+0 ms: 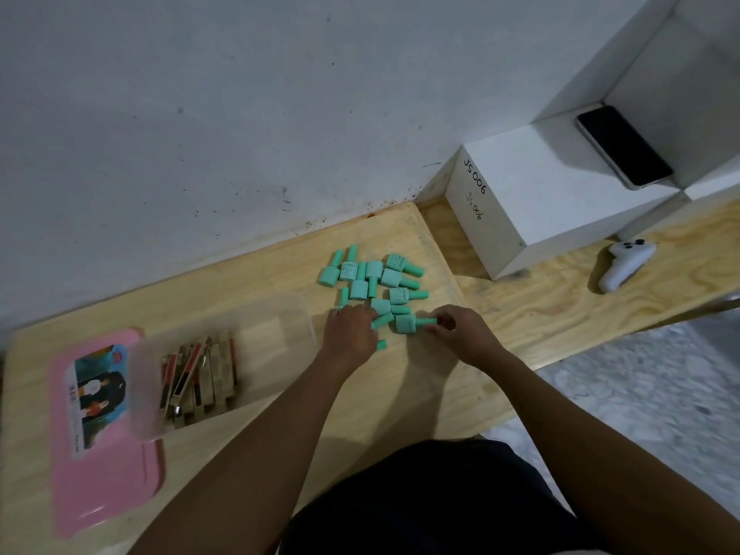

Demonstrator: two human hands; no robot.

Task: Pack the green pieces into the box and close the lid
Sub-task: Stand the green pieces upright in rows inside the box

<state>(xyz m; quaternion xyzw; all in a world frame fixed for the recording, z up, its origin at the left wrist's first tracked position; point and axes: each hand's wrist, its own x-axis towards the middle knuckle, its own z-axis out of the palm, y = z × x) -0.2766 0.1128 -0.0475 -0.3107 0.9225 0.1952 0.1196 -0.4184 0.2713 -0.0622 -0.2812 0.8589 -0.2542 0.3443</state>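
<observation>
Wooden table (280,394) carried a pink lid (104,474) at its near left, beside a clear box (224,326) holding gold sticks (200,378). Farther on, the left hand (350,334) curled down over some green bottles (374,269), while the right hand (456,332) pinched the nearest bottle (406,323) by its cap. Other bottles lay heaped just beyond, outside the box. A white carton (540,194) stood farthest.
</observation>
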